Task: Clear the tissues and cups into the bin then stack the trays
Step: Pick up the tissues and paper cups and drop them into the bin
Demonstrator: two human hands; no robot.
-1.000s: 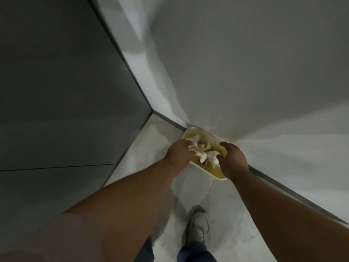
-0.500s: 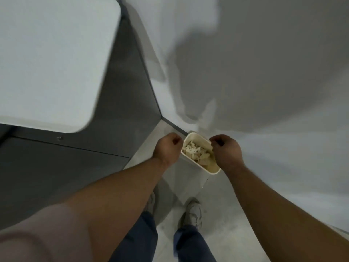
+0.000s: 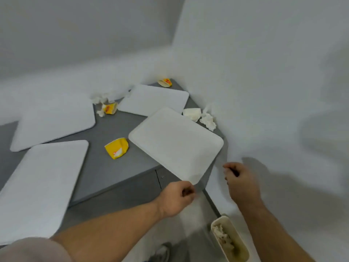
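Note:
Four white trays lie on the grey table (image 3: pixel 105 167). The nearest tray (image 3: pixel 175 144) overhangs the table's front corner; the others are a far tray (image 3: pixel 154 100), a left far tray (image 3: pixel 54 120) and a left near tray (image 3: pixel 41 186). Crushed yellow cups (image 3: pixel 117 148) (image 3: pixel 110 108) (image 3: pixel 165 82), a white cup (image 3: pixel 192 114) and crumpled tissues (image 3: pixel 208 121) (image 3: pixel 99 98) lie between them. The cream bin (image 3: pixel 243 244) stands on the floor at lower right with tissues inside. My left hand (image 3: pixel 177 197) hovers just below the near tray's corner, fingers curled and holding nothing. My right hand (image 3: pixel 239 178) is to the right of that corner, also curled on nothing.
White walls close the table in at the back and on the right. The table's front edge runs diagonally toward the corner by the wall. My shoe (image 3: pixel 162 252) is on the pale floor beside the bin.
The view has lifted from the bin to the table. Both hands came up from the bin, where the tissues now lie, to the near tray's corner.

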